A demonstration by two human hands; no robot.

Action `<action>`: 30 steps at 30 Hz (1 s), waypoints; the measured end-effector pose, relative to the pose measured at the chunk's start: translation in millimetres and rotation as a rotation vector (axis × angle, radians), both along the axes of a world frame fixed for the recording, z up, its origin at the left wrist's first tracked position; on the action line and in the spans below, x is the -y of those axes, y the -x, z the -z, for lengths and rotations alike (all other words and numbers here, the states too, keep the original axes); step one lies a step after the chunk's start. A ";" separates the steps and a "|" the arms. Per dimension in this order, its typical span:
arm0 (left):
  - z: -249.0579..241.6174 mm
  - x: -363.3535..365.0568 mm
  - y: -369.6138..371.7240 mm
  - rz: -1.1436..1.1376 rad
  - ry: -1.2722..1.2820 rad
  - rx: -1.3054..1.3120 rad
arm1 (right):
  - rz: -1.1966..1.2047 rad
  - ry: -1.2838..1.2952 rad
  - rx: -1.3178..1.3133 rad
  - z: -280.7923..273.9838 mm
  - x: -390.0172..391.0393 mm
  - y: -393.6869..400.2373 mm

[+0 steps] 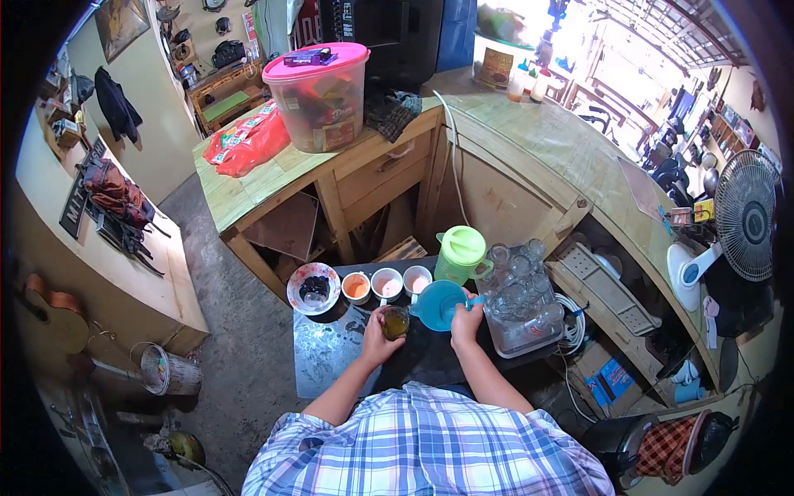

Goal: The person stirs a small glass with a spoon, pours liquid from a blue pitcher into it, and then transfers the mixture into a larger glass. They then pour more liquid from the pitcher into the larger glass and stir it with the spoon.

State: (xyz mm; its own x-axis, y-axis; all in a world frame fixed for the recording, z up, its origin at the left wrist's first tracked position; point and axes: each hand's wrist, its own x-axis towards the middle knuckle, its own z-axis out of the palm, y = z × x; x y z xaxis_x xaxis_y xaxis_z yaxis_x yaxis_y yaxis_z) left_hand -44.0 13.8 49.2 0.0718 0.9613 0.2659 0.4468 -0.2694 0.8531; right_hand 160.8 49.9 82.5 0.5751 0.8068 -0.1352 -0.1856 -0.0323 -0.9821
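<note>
My left hand (377,341) is wrapped around a small glass (397,323) with a dark yellowish-green look. Close to its right, a blue plastic pitcher (441,307) is held by the handle in my right hand (466,322); its spout side leans toward the glass. Behind them stand three light cups in a row: one with orange contents (356,287), a middle cup (386,284) and a right cup (417,279), both with pale pinkish contents. A patterned bowl (294,291) with dark pieces inside sits at the row's left end. A light-green lidded jug (463,255) is behind the pitcher.
On my right, a plastic tray (538,341) holds several clear glasses (519,288). A wooden counter (513,124) wraps around the front and right, bearing a pink-lidded tub (318,107), a red plastic bag (248,140) and a fan (740,219). Coiled white cable (572,322) hangs beside the tray.
</note>
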 end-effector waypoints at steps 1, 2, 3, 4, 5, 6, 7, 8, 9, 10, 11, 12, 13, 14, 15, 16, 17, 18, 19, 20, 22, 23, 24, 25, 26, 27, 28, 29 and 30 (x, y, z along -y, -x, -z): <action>0.8 -0.2 0.0 -0.001 0.000 0.000 | -0.001 0.000 0.000 0.2 -0.2 0.3; 1.5 -0.4 0.0 0.000 -0.014 -0.007 | -0.004 -0.002 -0.021 0.5 -0.5 1.0; 1.9 -0.5 0.1 0.000 -0.027 -0.014 | -0.006 -0.004 -0.042 1.9 -0.7 1.6; 2.3 -0.5 0.3 0.000 -0.027 -0.014 | -0.006 -0.004 -0.042 3.4 -0.7 2.4; 2.7 -0.5 0.5 0.003 -0.020 -0.014 | -0.005 -0.018 -0.013 5.0 -0.8 3.2; 2.7 -0.6 0.5 0.005 -0.012 -0.014 | -0.004 -0.033 0.016 5.2 -0.7 3.9; 2.8 -0.6 0.3 0.005 -0.012 -0.014 | -0.004 -0.033 0.016 5.4 -0.3 4.2; 2.8 -0.8 0.0 0.007 -0.021 -0.013 | -0.013 -0.044 0.031 5.5 -0.1 4.4; 4.1 -1.1 0.1 0.009 -0.030 -0.011 | -0.022 -0.055 0.046 5.9 -0.1 4.7; 5.5 -1.5 0.5 0.008 -0.030 -0.012 | -0.023 -0.055 0.046 6.5 -0.4 5.5; 7.0 -1.8 0.7 0.008 -0.032 -0.004 | -0.015 -0.046 0.050 7.1 -0.8 6.6; 6.9 -1.5 0.6 0.007 -0.033 0.004 | -0.008 -0.036 0.054 11.0 -1.3 6.7; 6.8 -1.3 0.7 0.006 -0.033 0.004 | -0.009 -0.035 0.054 14.6 -2.2 6.3; 6.6 -0.9 0.9 0.001 -0.014 -0.006 | -0.015 -0.020 0.077 18.2 -3.0 5.8; 5.7 -0.5 0.9 -0.004 0.004 -0.015 | -0.022 -0.006 0.100 13.4 -2.7 7.0; 4.7 -0.3 0.9 -0.005 0.004 -0.016 | -0.022 -0.006 0.100 8.8 -1.5 8.5; 3.9 0.1 0.6 -0.006 0.013 -0.018 | -0.025 0.010 0.110 4.5 0.8 10.2; 4.4 0.2 0.4 -0.006 0.021 -0.021 | -0.027 0.026 0.120 1.9 2.0 11.3; 5.0 0.0 0.4 -0.006 0.021 -0.021 | -0.027 0.026 0.120 2.8 1.8 11.7; 5.5 -0.2 0.7 -0.007 0.024 -0.022 | -0.022 0.024 0.139 2.0 1.9 13.0; 7.3 -0.5 1.1 -0.008 0.026 -0.023 | -0.019 0.021 0.157 7.1 1.0 13.7; 8.2 -0.8 0.8 -0.004 0.009 -0.011 | -0.016 0.009 0.152 9.6 0.3 13.5; 9.3 -1.1 0.6 0.000 -0.008 0.002 | -0.013 -0.004 0.146 9.6 0.2 13.6; 10.3 -1.4 0.7 0.000 -0.008 0.002 | -0.013 -0.004 0.147 9.6 0.3 13.7; 11.2 -1.7 1.0 0.005 -0.020 -0.001 | -0.015 0.001 0.142 9.5 0.2 13.9; 9.9 -1.9 0.9 0.009 -0.032 -0.004 | -0.017 0.007 0.137 10.4 -0.1 13.8; 8.6 -1.5 1.0 0.009 -0.033 -0.004 | -0.017 0.006 0.137 11.2 -0.2 14.1; 7.4 -0.9 1.2 0.011 -0.015 -0.012 | -0.013 -0.008 0.129 12.2 -0.5 14.5; 7.3 -0.7 1.2 0.012 0.003 -0.021 | -0.010 -0.021 0.120 15.0 -1.0 14.4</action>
State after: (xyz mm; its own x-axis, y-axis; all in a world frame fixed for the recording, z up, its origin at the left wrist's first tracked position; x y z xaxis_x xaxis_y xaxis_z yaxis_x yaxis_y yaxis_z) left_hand -45.3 14.5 41.9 0.0891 0.9611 0.2616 0.4615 -0.2726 0.8442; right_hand 146.5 50.8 67.5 0.5784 0.8143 -0.0487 -0.0660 -0.0128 -0.9977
